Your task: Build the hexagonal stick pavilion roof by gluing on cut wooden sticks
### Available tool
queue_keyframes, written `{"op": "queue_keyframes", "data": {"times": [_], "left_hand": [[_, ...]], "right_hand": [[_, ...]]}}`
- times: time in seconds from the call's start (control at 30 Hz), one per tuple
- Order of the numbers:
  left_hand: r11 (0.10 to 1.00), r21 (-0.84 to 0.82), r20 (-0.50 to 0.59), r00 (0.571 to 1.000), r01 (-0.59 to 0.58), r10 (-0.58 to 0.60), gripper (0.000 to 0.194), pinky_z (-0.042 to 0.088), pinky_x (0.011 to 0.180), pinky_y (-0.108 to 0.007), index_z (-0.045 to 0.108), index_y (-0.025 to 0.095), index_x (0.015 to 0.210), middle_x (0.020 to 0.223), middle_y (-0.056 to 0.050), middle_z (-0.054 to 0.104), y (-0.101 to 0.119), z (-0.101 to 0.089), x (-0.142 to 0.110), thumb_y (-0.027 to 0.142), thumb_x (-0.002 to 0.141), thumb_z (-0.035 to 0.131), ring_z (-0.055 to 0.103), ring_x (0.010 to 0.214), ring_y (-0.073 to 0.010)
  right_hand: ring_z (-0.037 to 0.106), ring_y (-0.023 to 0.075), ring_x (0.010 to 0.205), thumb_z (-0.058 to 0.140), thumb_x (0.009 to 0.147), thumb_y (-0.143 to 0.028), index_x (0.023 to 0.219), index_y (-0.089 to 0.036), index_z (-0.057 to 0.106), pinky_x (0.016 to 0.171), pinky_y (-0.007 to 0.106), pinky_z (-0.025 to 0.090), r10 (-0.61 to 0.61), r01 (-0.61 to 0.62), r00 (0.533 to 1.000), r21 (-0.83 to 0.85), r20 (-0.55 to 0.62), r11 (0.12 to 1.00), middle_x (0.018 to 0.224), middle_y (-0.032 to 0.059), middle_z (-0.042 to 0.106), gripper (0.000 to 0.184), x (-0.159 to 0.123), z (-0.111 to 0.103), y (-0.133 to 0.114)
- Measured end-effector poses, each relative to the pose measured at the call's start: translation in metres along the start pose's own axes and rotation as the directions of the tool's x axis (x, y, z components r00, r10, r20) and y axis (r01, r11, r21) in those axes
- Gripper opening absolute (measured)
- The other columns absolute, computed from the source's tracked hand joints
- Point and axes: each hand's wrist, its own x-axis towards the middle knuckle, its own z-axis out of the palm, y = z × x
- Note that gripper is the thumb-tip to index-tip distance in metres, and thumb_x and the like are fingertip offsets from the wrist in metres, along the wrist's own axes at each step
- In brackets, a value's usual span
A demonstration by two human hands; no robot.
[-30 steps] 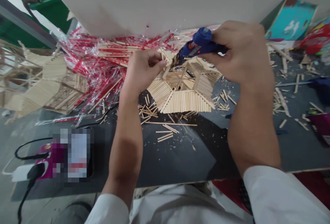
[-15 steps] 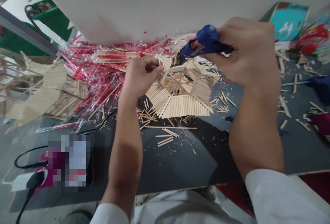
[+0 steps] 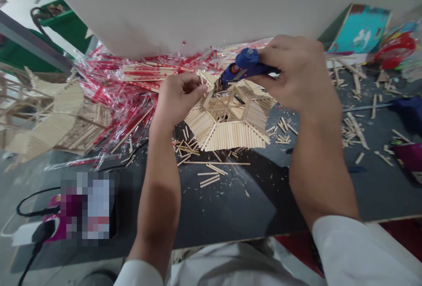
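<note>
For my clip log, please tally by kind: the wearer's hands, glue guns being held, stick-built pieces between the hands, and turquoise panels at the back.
Hands: 2 (left hand, right hand)
Held glue gun: 1
Stick-built piece: 1
Turquoise panel: 1
Total: 5

Looks like a craft workshop to me: wooden stick offcuts (image 3: 209, 181) litter the dark worktable (image 3: 231, 224), beneath a hot-glue gun (image 3: 243, 67).
</note>
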Motion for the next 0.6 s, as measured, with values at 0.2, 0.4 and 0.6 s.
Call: {"op": "queue_keyframes", "data": {"times": [0.2, 0.4, 0.6], "left_hand": [[1.000, -0.014, -0.008, 1.000, 0.016, -0.016, 0.001, 0.045, 0.062, -0.027, 0.078, 0.018, 0.085, 0.071, 0.000, 0.067, -0.0001, 0.0006, -0.0002, 0.019, 0.085, 0.078, 0.060, 0.069, -0.0128], [0.997, -0.045, -0.010, 0.998, 0.060, -0.060, 0.002, 0.050, 0.065, -0.026, 0.077, 0.018, 0.084, 0.075, -0.002, 0.072, -0.0021, 0.0020, 0.0005, 0.018, 0.084, 0.078, 0.065, 0.073, -0.0139], [0.996, -0.064, -0.011, 0.998, 0.067, -0.068, 0.006, 0.051, 0.064, -0.026, 0.076, 0.019, 0.085, 0.077, -0.003, 0.073, -0.0038, 0.0022, 0.0004, 0.022, 0.084, 0.080, 0.065, 0.072, -0.0141]], "right_hand": [[0.073, 0.0294, 0.103, 0.072, 0.103, -0.044, 0.126, -0.025, 0.074, 0.078, 0.041, 0.048, 0.018, -0.016, 0.996, 0.022, -0.083, 1.000, 0.110, 0.0077, 0.076, 0.030, -0.0022, -0.0023, -0.0017], [0.071, 0.0244, 0.091, 0.055, 0.107, -0.066, 0.111, -0.025, 0.076, 0.073, 0.037, 0.044, 0.052, -0.038, 0.975, 0.067, -0.214, 0.997, 0.098, 0.0056, 0.073, 0.046, -0.0017, -0.0037, -0.0003], [0.071, 0.0275, 0.091, 0.055, 0.107, -0.062, 0.112, -0.028, 0.075, 0.073, 0.041, 0.045, 0.048, -0.042, 0.994, 0.062, -0.099, 0.997, 0.099, 0.0077, 0.075, 0.039, -0.0037, -0.0071, -0.0010]]}}
